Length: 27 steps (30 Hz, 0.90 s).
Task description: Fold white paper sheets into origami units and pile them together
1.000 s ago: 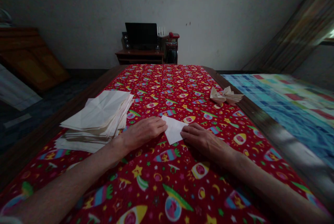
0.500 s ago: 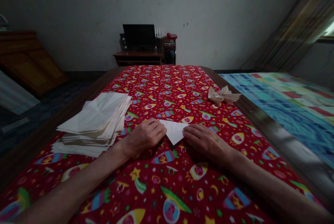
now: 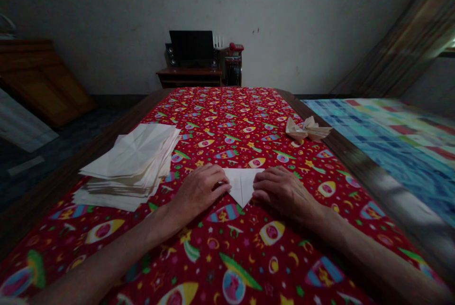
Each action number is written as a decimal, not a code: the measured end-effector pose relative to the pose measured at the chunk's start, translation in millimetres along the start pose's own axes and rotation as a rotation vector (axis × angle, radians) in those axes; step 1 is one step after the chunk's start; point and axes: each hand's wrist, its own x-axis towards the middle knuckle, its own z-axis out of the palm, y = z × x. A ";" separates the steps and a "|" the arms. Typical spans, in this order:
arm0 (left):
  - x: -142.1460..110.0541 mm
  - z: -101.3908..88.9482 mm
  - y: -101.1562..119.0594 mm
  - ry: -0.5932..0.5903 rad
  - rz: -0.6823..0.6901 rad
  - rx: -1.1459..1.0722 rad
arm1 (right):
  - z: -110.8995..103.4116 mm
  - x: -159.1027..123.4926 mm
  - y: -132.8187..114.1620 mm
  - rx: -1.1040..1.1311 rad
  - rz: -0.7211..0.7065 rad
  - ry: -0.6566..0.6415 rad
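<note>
Two hands rest on the red printed cloth [image 3: 227,115] of the worktop [image 3: 341,153], the left hand [image 3: 201,193] and the right hand [image 3: 282,192] lying either side of a white paper sheet [image 3: 242,185]. Neither hand grips: both are open, fingers slightly curled and pressing down, with the left fingertips over the sheet's left corner and the right fingertips over its right corner. That placement seems to pin the sheet flat and keep it square to the body. The sheet lies folded, its point aimed toward the person, a crease running down its middle. Near the left hand stands a tall paper stack [image 3: 130,162], loose and slightly fanned, which seems placed to keep spare sheets within reach. By the far right edge of the cloth sits a folded paper bundle [image 3: 307,128], well apart from the hands. Compared with half a second earlier, the sheet has turned from a skewed lie to a straight one, its point now centred between the hands, and both hands sit closer over its corners. Beyond the worktop, a desk [image 3: 188,77] holds a dark monitor [image 3: 192,48].
</note>
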 end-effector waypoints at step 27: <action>14.0 -0.1 -29.0 -0.029 -0.207 -0.147 | 11.1 -2.5 14.8 -0.007 0.400 0.176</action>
